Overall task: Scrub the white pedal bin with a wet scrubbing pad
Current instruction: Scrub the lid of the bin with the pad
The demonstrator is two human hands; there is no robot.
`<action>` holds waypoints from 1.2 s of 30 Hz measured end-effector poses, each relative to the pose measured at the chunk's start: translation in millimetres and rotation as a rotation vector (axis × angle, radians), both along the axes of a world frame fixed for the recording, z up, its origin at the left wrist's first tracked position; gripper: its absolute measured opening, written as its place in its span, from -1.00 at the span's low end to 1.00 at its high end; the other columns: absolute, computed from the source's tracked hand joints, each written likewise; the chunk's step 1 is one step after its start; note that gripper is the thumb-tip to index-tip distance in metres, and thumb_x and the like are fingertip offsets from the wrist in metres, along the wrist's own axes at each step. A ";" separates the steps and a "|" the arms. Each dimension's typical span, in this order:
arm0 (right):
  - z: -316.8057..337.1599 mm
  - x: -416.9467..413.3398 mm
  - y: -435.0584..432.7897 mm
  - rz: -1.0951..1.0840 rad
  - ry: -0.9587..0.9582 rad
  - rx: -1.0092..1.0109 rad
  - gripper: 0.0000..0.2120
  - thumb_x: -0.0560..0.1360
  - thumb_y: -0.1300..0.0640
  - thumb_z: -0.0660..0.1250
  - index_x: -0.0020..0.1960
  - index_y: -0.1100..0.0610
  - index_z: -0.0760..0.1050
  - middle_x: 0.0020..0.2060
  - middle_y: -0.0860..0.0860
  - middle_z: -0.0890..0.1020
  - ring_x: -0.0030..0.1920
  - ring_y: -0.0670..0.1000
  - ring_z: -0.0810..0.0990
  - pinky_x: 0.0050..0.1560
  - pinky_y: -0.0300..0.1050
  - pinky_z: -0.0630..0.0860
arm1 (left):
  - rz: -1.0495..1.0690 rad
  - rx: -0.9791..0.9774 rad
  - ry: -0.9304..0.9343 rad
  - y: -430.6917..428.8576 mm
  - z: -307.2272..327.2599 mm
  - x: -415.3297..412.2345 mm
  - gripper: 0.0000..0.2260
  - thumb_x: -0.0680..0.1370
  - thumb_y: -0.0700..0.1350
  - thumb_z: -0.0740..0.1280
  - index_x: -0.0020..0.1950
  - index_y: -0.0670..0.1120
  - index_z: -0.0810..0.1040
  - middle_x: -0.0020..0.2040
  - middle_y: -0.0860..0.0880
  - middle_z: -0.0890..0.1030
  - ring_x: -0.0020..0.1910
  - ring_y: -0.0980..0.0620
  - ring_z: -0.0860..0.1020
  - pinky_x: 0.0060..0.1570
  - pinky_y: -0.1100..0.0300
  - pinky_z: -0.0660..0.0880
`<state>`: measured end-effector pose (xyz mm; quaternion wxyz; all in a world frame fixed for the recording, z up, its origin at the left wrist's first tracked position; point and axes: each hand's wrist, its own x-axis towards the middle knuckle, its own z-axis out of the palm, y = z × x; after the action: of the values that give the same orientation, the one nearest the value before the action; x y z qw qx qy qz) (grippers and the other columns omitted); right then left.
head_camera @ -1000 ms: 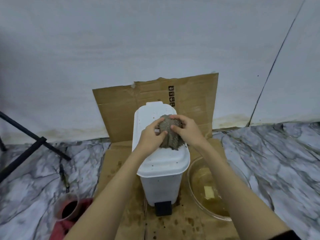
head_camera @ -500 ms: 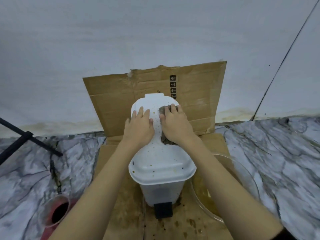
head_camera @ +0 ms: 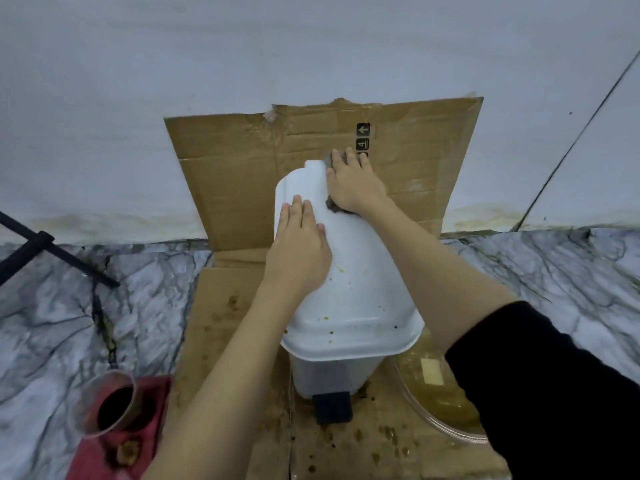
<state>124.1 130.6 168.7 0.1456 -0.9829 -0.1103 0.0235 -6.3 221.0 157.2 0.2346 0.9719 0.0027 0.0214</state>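
Note:
The white pedal bin (head_camera: pixel 360 306) stands on stained cardboard, its lid speckled with small brown and yellow spots and its black pedal (head_camera: pixel 333 407) facing me. My right hand (head_camera: pixel 355 183) lies flat at the far right end of the lid and presses the grey-brown scrubbing pad (head_camera: pixel 333 206) onto it; only the pad's edges show under the palm and fingertips. My left hand (head_camera: pixel 299 247) rests flat, fingers together, on the left side of the lid and holds nothing.
Cardboard (head_camera: pixel 235 317) covers the marble floor and leans up the white wall. A clear bowl of murky yellowish water (head_camera: pixel 440 403) sits right of the bin. A plastic cup with dark liquid (head_camera: pixel 105 403) stands on a red thing at lower left. A black stand leg (head_camera: pixel 52 245) crosses the left.
My right hand has slid the pad farther along the lid toward its far right end. My left hand stays flat on the left side of the lid. The view moved closer.

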 end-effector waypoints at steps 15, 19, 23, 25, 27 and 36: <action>-18.7 -72.3 -36.3 0.223 -0.208 -0.076 -0.52 0.64 0.04 -0.13 0.51 0.19 0.06 0.50 0.15 0.15 0.52 0.10 0.03 0.52 -0.04 -0.07 | 0.007 0.003 0.004 1.8 3.3 -4.2 -0.55 0.67 -0.13 -0.10 0.52 -0.26 -0.07 0.56 -0.16 -0.10 0.54 -0.04 -0.16 0.45 0.21 -0.22; -18.4 -87.2 -40.5 0.240 -0.240 -0.093 -0.31 0.50 -0.07 -0.34 0.50 0.22 0.10 0.48 0.18 0.21 0.51 0.12 0.08 0.52 -0.03 -0.05 | 0.015 -0.001 0.001 1.0 0.7 -3.6 -0.55 0.67 -0.11 -0.10 0.53 -0.24 -0.06 0.56 -0.14 -0.10 0.54 -0.04 -0.16 0.45 0.20 -0.20; -16.3 -32.9 -20.2 0.273 -0.198 -0.162 -0.31 0.50 -0.02 -0.37 0.50 0.27 0.07 0.48 0.18 0.19 0.50 0.13 0.08 0.51 0.02 -0.06 | 0.022 -0.007 -0.019 -0.5 -0.8 -3.5 -0.55 0.67 -0.12 -0.09 0.53 -0.24 -0.04 0.56 -0.15 -0.08 0.54 -0.06 -0.15 0.46 0.18 -0.19; -14.3 -1.2 -7.9 0.228 -0.149 -0.136 -0.50 0.62 0.06 -0.21 0.51 0.22 0.01 0.51 0.18 0.12 0.52 0.12 0.01 0.51 0.00 -0.09 | 0.023 -0.008 -0.027 -0.6 -0.5 -4.1 -0.56 0.67 -0.13 -0.08 0.53 -0.24 -0.04 0.56 -0.15 -0.07 0.54 -0.06 -0.15 0.46 0.18 -0.19; -11.3 20.0 -0.4 0.170 -0.082 -0.068 -0.52 0.64 0.06 -0.16 0.53 0.15 -0.02 0.52 0.17 0.06 0.52 0.12 -0.03 0.51 0.01 -0.10 | 0.019 -0.004 -0.024 -0.9 0.4 -4.8 -0.56 0.67 -0.13 -0.09 0.53 -0.24 -0.05 0.56 -0.15 -0.08 0.54 -0.05 -0.15 0.46 0.19 -0.20; -5.8 -19.6 -27.9 -0.093 -0.002 0.157 -0.52 0.64 0.00 -0.12 0.54 0.06 -0.02 0.54 0.08 0.02 0.50 0.18 0.05 0.45 0.08 0.07 | 0.018 -0.009 -0.020 -1.2 0.1 -4.4 -0.56 0.67 -0.13 -0.08 0.53 -0.25 -0.05 0.56 -0.16 -0.08 0.54 -0.06 -0.14 0.46 0.18 -0.17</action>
<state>104.6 102.7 162.9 0.2231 -0.9725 -0.0662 0.0067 -10.7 219.8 157.3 0.2387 0.9705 0.0090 0.0334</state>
